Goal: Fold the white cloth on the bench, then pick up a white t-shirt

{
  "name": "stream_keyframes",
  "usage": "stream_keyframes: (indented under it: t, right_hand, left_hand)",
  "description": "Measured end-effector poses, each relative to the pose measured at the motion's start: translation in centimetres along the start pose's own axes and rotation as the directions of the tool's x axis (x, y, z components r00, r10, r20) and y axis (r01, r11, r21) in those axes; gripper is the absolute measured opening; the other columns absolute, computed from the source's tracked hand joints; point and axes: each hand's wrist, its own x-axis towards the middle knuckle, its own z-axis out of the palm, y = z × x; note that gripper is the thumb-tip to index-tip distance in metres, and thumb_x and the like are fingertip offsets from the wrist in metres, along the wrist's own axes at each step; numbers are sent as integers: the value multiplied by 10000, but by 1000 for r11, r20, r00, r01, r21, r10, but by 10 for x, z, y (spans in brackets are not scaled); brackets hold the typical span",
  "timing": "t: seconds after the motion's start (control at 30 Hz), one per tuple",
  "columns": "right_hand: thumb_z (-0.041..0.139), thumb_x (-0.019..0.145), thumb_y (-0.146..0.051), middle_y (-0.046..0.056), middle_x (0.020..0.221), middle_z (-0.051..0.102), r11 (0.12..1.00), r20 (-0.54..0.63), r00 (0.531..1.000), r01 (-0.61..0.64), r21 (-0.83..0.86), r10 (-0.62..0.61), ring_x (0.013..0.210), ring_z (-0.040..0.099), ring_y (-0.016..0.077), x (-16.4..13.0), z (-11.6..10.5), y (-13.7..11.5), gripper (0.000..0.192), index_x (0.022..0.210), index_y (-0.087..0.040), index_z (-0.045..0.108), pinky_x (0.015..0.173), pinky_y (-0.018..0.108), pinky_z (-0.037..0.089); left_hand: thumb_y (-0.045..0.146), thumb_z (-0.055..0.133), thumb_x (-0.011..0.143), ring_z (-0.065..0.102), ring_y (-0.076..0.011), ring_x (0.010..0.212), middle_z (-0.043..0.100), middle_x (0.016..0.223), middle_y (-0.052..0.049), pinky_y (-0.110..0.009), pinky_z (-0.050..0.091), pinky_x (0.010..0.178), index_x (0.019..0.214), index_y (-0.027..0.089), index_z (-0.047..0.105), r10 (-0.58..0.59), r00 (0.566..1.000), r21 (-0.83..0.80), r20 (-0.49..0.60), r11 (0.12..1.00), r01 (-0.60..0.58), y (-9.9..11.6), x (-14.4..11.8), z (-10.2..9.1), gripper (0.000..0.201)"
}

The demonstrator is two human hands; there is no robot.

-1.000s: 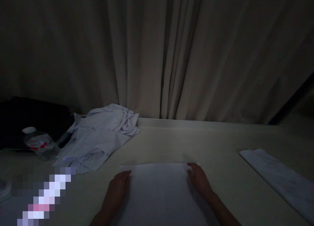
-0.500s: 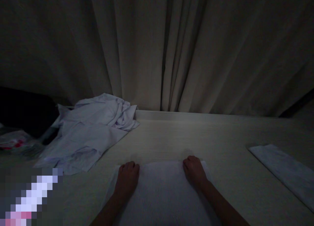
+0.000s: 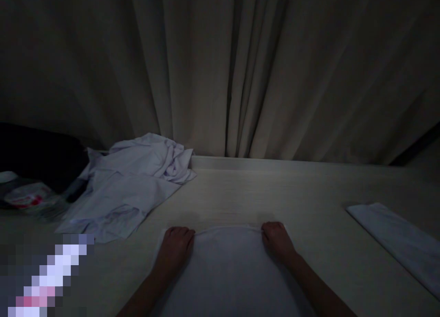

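The curtain (image 3: 240,69) fills the whole back of the view, very dim, and below it the pale table (image 3: 275,188) runs wide in front of you. Off to your left sits a rumpled heap of white garments (image 3: 130,184), well apart from your work; far right lies a folded white cloth (image 3: 395,234) near the table edge, and at the far left a plastic bottle (image 3: 30,200) rests on its side against something dark. Now the piece in hand: the white cloth (image 3: 227,271) lies flat right before you, its far edge bowing up slightly between your hands. Your left hand (image 3: 177,246) is curled down on the far left corner, your right hand (image 3: 277,241) curled on the far right corner, fingers bent as if pinching the edge, though in this light I cannot tell for sure that fabric is caught. To do this well, I'd say keep both grips level, draw the edge taut so that bow flattens, and move the two corners together so the sides stay square.
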Motion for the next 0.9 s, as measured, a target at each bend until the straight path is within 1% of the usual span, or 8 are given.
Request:
stream_keyframes:
  t: [0.17, 0.33, 0.47, 0.53, 0.6, 0.73, 0.8, 0.9]
  right_hand:
    - [450, 794, -158, 68, 862, 641, 999, 36, 999, 31, -39, -29, 899, 546, 196, -12, -2, 10, 218, 933, -190, 615, 886, 325, 310]
    - [426, 845, -229, 77, 928, 624, 997, 33, 999, 32, -67, -29, 974, 521, 206, -15, -3, 23, 231, 955, -196, 627, 922, 341, 292]
    - [345, 896, -252, 91, 991, 629, 996, 21, 1000, 17, -85, -16, 1043, 508, 217, -9, -4, 33, 307, 1044, -195, 608, 958, 363, 267]
    - [342, 900, -266, 94, 973, 639, 996, 29, 1000, 8, -93, -6, 1021, 525, 221, -6, -3, 36, 318, 1057, -195, 609, 953, 373, 272]
    - [358, 893, -284, 100, 945, 644, 995, 41, 999, -5, -100, 9, 976, 543, 222, -5, -3, 38, 313, 1028, -191, 625, 923, 374, 294]
    - [420, 857, -294, 101, 898, 640, 994, 57, 998, -22, -108, 29, 926, 552, 223, -3, -8, 38, 260, 868, -181, 654, 850, 361, 322]
    - [433, 846, -277, 84, 891, 641, 994, 50, 998, -32, -104, 37, 909, 556, 211, -2, -13, 38, 230, 830, -190, 646, 848, 357, 315]
    - [411, 855, -260, 58, 863, 651, 994, 29, 998, -55, -93, 58, 884, 569, 193, 2, -21, 39, 226, 843, -202, 630, 883, 371, 288]
  left_hand:
    - [208, 387, 861, 599, -235, 960, 694, 998, -75, -462, 350, 926, 1127, 247, 607, 65, 997, -2, 49, 998, -65, -12, -13, 5, 347]
    - [305, 351, 896, 603, -210, 916, 691, 960, -74, -400, 404, 876, 1001, 215, 647, 111, 992, -13, 65, 994, -110, -20, -18, 7, 327]
    - [286, 343, 889, 594, -216, 903, 685, 929, -77, -403, 400, 881, 962, 193, 637, 92, 994, -6, 57, 996, -91, -22, -12, 2, 317]
    - [270, 355, 877, 594, -214, 898, 682, 924, -74, -396, 402, 880, 957, 193, 631, 83, 994, -21, 66, 996, -81, -21, -9, 1, 298]
    - [263, 352, 874, 598, -208, 899, 681, 922, -71, -384, 407, 872, 973, 198, 626, 77, 994, -53, 84, 996, -72, -21, -5, 3, 298]
    - [273, 341, 882, 611, -199, 902, 683, 935, -65, -378, 410, 868, 1015, 210, 621, 51, 994, -112, 96, 993, -40, -21, 1, 4, 315]
    - [270, 335, 884, 615, -194, 894, 684, 935, -67, -366, 414, 854, 1008, 203, 624, 31, 995, -130, 95, 991, -19, -22, 5, 1, 321]
    - [286, 305, 897, 617, -180, 891, 687, 943, -69, -336, 416, 842, 994, 192, 626, 10, 997, -163, 76, 987, 2, -22, 13, -9, 349]
